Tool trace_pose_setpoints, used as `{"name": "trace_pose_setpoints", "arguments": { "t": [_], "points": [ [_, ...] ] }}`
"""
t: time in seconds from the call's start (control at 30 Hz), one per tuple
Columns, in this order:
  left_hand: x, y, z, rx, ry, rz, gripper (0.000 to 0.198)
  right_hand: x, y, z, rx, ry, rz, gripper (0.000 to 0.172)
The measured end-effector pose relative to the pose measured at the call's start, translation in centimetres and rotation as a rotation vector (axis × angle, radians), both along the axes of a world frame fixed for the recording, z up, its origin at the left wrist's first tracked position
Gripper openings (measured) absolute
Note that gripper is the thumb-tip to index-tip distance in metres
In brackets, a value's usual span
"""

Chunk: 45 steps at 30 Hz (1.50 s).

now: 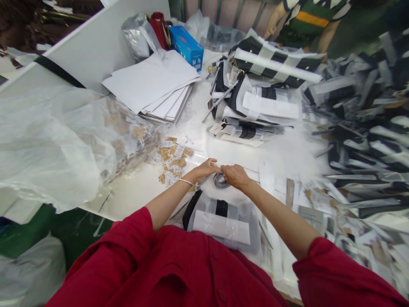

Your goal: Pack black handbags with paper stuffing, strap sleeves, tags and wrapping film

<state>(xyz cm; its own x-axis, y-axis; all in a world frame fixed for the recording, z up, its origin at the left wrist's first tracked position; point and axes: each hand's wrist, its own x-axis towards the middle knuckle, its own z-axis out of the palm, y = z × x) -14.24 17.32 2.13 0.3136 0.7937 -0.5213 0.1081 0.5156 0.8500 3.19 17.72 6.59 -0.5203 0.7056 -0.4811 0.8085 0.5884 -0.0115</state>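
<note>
My left hand [206, 169] and my right hand [236, 175] meet over the white table. Below their fingertips is a grey, see-through ring that looks like a roll of clear tape [220, 181]. My right fingers are closed on its upper edge. My left fingers are stretched toward the roll, with the thumb held apart. Close to my body lies a flat, plastic-wrapped bundle [238, 204] with a black band and a white strip [221, 227] across it. Several brown hang tags [179, 162] with white strings are scattered left of my left hand.
Wrapped black-and-white bundles [268, 102] are stacked at the back, and many more heap up on the right [380, 149]. Paper sheets [150, 81], a blue box [187, 44] and a large plastic bag [54, 145] occupy the left. Another person [306, 21] stands across the table.
</note>
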Motion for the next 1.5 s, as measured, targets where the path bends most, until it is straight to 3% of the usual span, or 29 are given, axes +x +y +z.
{"name": "trace_pose_setpoints", "arguments": {
  "t": [0.07, 0.17, 0.33, 0.47, 0.6, 0.7, 0.77, 0.83, 0.93, 1.0, 1.1, 1.27, 1.43, 1.5],
  "points": [
    [-0.3, 0.4, -0.3, 0.161, 0.233, -0.004, 0.076, 1.2, 0.2, -1.1, 0.018, -0.015, -0.057, 0.038],
    [-1.5, -0.5, -0.5, 0.477, 0.566, -0.065, 0.072, 3.0, -0.6, -2.6, 0.152, 0.082, -0.114, 0.069],
    [-3.5, -6.7, -1.1, 0.96, 0.812, -0.423, 0.07, 5.0, -4.7, -5.6, 0.258, 0.276, -0.021, 0.07],
    [-3.5, -11.0, -3.3, 1.066, 0.838, -0.687, 0.066, 4.9, -6.6, -8.1, 0.259, 0.322, -0.059, 0.074],
    [-3.7, -11.9, -4.5, 1.046, 0.838, -0.687, 0.062, 5.4, -6.9, -7.8, 0.243, 0.402, -0.094, 0.07],
    [-5.1, -12.5, -3.8, 0.981, 0.809, -0.498, 0.061, 7.8, -9.1, -6.2, 0.271, 0.532, -0.27, 0.063],
    [-6.7, -13.8, -3.4, 0.835, 0.745, -0.284, 0.059, 10.1, -12.2, -5.1, 0.314, 0.608, -0.57, 0.066],
    [-8.2, -15.5, -3.4, 0.58, 0.624, -0.064, 0.056, 12.2, -16.3, -4.6, 0.3, 0.646, -0.981, 0.077],
    [-9.4, -17.9, -3.6, 0.129, 0.406, 0.105, 0.06, 13.4, -22.2, -4.6, 0.022, 0.71, -1.561, 0.088],
    [-9.3, -18.6, -3.4, -0.07, 0.271, 0.106, 0.065, 13.0, -24.6, -4.8, -0.264, 0.825, -1.751, 0.082],
    [-8.6, -18.1, -1.9, -0.209, 0.056, 0.047, 0.064, 11.7, -25.6, -4.1, -0.528, 1.028, -1.835, 0.062],
    [-8.4, -15.0, 2.6, -0.299, -0.107, -0.119, 0.055, 11.5, -24.0, -0.8, -0.921, 1.231, -1.845, 0.038],
    [-8.8, -12.8, 5.5, -0.298, -0.104, -0.124, 0.046, 11.6, -23.9, 1.5, -0.952, 1.32, -1.973, 0.03],
    [-8.7, -12.8, 6.3, -0.313, -0.125, -0.103, 0.048, 11.3, -24.2, 2.1, -0.943, 1.367, -1.952, 0.03]
  ]
}}
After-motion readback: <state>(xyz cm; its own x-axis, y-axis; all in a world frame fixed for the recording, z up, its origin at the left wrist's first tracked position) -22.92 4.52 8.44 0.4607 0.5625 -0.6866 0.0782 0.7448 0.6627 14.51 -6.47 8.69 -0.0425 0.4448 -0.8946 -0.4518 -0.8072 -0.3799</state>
